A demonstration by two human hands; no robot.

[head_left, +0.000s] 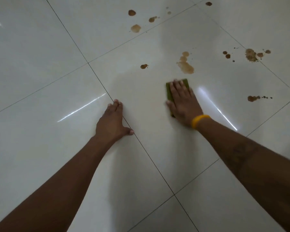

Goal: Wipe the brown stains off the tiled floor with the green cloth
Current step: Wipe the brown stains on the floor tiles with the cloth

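Stains [185,65] lie just beyond the green cloth [169,92], which I pin flat to the tiled floor [40,47] under my right hand [182,101], fingers spread and pressing, so I'd push forward with even weight while my left hand [113,119], fingers together, braces on the tile.

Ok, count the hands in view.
2. Left hand lies flat on bare tile; right hand presses the cloth, just short of the big stain. None seem hidden.
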